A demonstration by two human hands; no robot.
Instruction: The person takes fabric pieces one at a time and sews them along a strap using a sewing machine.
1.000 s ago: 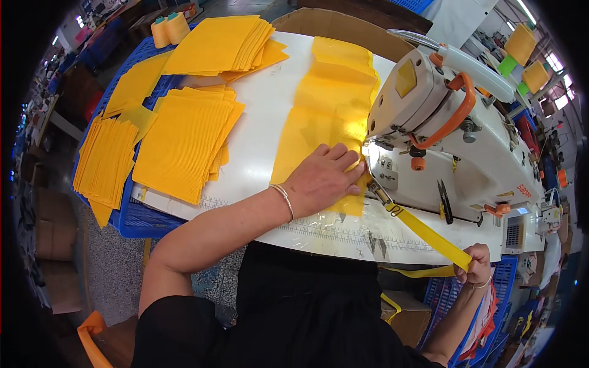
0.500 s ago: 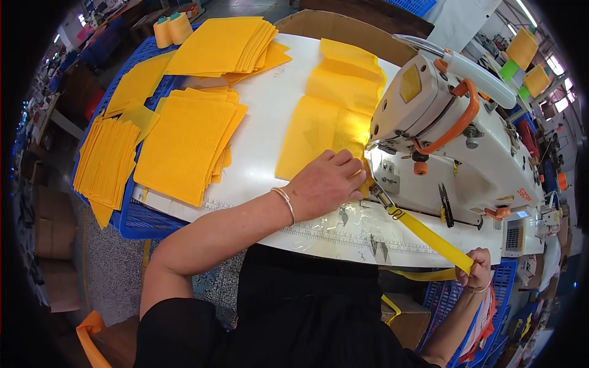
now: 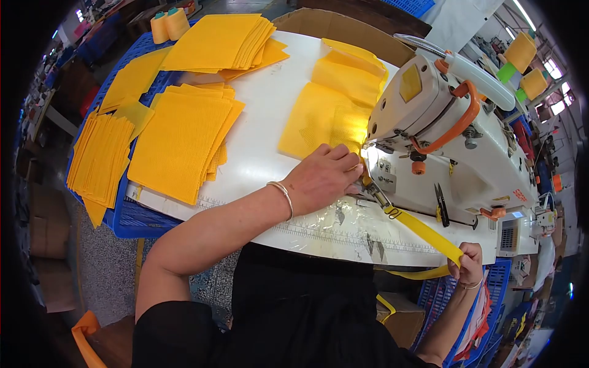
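My left hand [image 3: 323, 183] presses its curled fingers on the near edge of a yellow mesh fabric piece [image 3: 307, 119], just left of the lit needle area of a white sewing machine [image 3: 448, 122]. Beyond my hand the fabric lies rumpled along the machine head. Yellow binding tape [image 3: 426, 232] runs taut from a metal binder guide [image 3: 379, 196] toward the lower right. My right hand [image 3: 469, 262] is closed around this tape beside the table's front edge. The tape's loose length hangs below the tabletop. My left fingertips partly hide the fabric's edge.
Stacks of yellow mesh pieces [image 3: 181, 144] lie at the left, partly over a blue crate [image 3: 132, 227]. Thread cones [image 3: 169, 26] stand behind them. Black thread snips [image 3: 441, 205] rest on the machine bed. Another blue crate [image 3: 500, 288] is below my right hand.
The fabric piece has moved away from me along the machine, and its far part is more bunched. My right hand has shifted slightly up and left, still gripping the tape.
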